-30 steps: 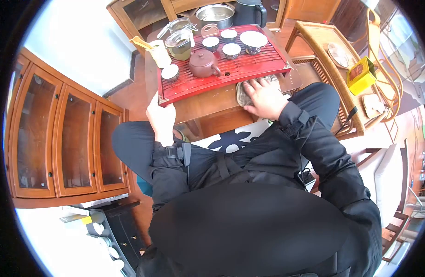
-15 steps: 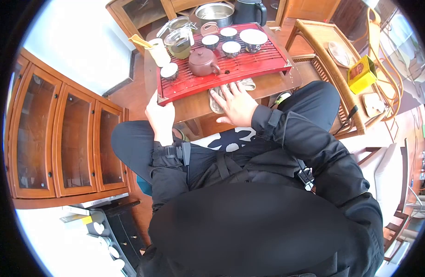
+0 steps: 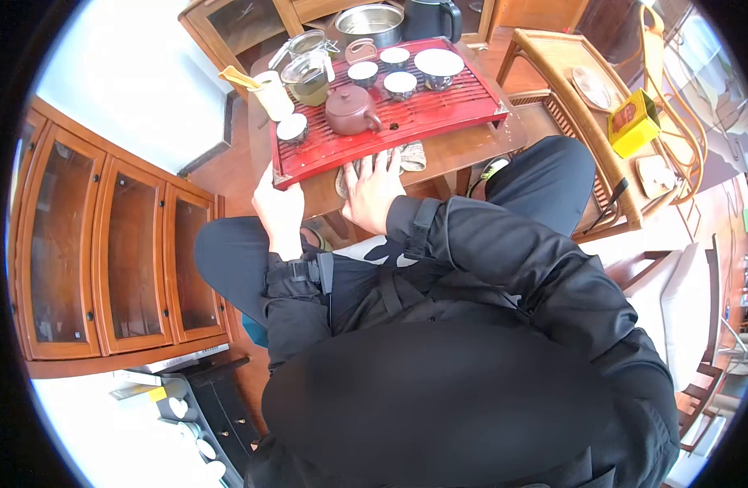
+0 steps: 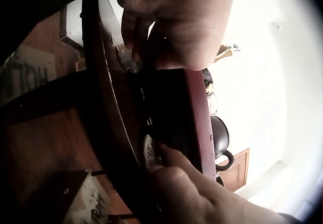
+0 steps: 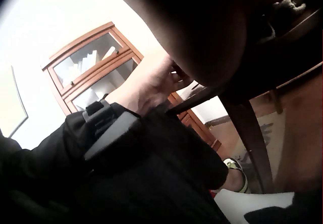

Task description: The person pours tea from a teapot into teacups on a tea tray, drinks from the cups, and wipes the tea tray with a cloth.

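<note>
The left hand (image 3: pixel 278 208) grips the near-left corner of the red tray (image 3: pixel 439 119); the right hand (image 3: pixel 375 193) lies outstretched on a cloth (image 3: pixel 413 156), its long axis slanting rightward and away, along the tray's near edge on the table (image 3: pixel 467 151).

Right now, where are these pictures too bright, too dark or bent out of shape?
Head view: bright, the glass-door cabinet visibly bowed; left wrist view: the wall glares white, the underside of the red tea tray is nearly black, the patterned cloth dim; right wrist view: the table leg sits in shadow.
</note>
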`<state>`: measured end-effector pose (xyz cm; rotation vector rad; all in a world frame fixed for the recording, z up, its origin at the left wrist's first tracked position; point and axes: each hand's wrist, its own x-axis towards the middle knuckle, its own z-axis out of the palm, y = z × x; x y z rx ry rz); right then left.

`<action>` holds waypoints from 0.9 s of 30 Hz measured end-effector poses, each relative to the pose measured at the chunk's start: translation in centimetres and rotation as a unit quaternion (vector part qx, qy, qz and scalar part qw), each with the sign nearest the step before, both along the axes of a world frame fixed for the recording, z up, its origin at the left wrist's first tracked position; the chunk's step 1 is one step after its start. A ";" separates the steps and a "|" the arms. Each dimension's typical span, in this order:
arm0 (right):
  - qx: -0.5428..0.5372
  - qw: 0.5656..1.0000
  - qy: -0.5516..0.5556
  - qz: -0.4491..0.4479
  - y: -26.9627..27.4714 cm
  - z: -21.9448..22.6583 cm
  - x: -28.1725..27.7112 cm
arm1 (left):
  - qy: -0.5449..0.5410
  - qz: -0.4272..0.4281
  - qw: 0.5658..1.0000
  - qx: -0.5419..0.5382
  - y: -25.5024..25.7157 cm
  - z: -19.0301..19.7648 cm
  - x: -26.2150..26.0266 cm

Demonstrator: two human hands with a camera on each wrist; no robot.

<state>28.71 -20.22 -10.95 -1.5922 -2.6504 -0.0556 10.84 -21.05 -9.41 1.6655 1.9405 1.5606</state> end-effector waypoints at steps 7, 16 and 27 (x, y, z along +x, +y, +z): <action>0.004 1.000 0.025 -0.018 -0.1 0.0 -0.8 | -0.014 0.010 1.000 -0.014 0.1 -0.1 0.0; 0.020 0.998 -0.002 0.056 0.0 0.3 2.1 | 0.002 0.004 1.000 0.002 -0.1 0.5 0.3; 0.072 0.976 0.038 0.202 0.2 1.8 7.9 | 0.018 0.014 0.999 -0.040 0.3 -0.3 -0.3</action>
